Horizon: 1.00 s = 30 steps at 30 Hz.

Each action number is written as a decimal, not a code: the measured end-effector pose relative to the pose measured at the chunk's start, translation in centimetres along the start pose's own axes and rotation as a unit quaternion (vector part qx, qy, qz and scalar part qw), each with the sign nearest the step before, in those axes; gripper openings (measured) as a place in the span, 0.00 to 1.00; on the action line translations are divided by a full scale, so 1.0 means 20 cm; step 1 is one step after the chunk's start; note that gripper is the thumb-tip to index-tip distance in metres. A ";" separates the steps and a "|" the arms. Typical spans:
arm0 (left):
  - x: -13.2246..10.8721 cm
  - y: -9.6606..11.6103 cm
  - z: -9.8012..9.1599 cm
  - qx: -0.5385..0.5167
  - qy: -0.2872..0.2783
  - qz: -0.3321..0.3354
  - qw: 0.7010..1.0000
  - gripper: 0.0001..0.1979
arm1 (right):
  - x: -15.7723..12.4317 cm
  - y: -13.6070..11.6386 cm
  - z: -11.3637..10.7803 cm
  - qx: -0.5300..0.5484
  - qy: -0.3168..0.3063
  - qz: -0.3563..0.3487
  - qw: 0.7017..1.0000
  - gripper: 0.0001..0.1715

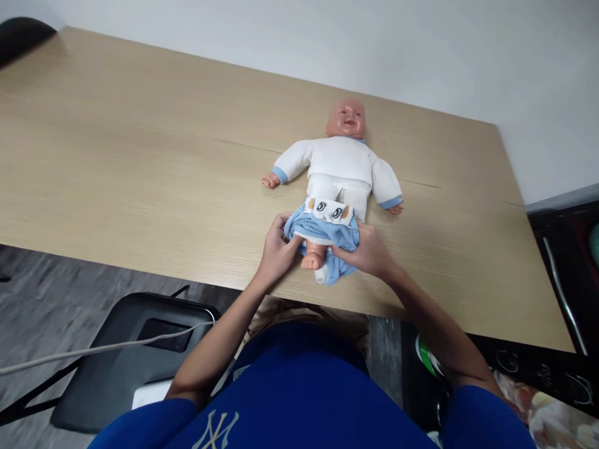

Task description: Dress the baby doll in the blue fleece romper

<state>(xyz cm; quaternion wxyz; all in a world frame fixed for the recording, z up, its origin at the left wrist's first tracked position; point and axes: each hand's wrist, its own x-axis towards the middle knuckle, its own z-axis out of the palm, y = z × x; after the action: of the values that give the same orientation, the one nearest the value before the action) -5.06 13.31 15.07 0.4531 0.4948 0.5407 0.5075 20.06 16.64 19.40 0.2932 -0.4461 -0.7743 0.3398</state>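
A baby doll in a white long-sleeved top with blue cuffs lies on its back on the table, head toward the wall. Blue fabric pants with a white patch showing printed eyes are bunched around its lower legs. One bare doll foot sticks out of the bunched cloth. At the left side of the pants, my left hand grips the fabric, thumb near the foot. My right hand pinches the pants from the right side. The doll's other foot is not visible.
The wooden table stands against a white wall. On the floor side at left is a black folding chair with a pale cable across it. Dark furniture and a patterned cloth or bag are at right.
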 end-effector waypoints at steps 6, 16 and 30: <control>0.08 0.09 -0.17 0.073 -0.104 0.045 0.991 0.19 | 0.04 0.08 -0.17 0.116 -0.069 0.022 0.991 0.33; 0.14 0.17 -0.28 0.117 -0.145 0.104 0.977 0.30 | 0.00 0.28 -0.17 0.343 -0.012 0.191 0.920 0.45; 0.65 0.59 0.30 0.334 -0.491 0.115 0.796 0.15 | -0.03 0.37 -0.33 0.266 -0.175 0.155 0.935 0.38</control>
<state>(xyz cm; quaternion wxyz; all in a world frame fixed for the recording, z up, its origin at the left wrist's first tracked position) 0.60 26.73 26.60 0.4024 0.8568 0.3209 0.0323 28.97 20.51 17.34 0.2045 -0.3999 -0.6161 0.6471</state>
